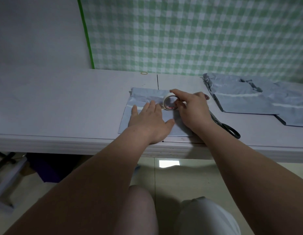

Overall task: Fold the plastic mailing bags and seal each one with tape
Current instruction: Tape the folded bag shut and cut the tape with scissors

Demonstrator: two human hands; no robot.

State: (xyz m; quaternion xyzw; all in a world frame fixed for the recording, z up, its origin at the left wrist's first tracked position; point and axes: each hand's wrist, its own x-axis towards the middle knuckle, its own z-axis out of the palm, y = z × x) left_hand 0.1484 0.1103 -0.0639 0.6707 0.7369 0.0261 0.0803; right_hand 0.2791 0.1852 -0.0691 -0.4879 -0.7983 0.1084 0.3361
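Bag (144,96), grey and creased at its far end, lies flat near the table's (62,102) front edge, a rubber band (144,73) well behind it. The left hand (148,121) presses it with straight fingers; just right, the right hand (193,111) grips a tape roll (170,103) standing on edge on it. Scissors (231,130) lie partly hidden under that wrist; more bags (245,100) are piled farther right, cut off by the frame.

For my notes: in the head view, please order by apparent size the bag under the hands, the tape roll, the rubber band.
Largest: bag.
Then tape roll.
Smallest: rubber band, though it lies farther away.
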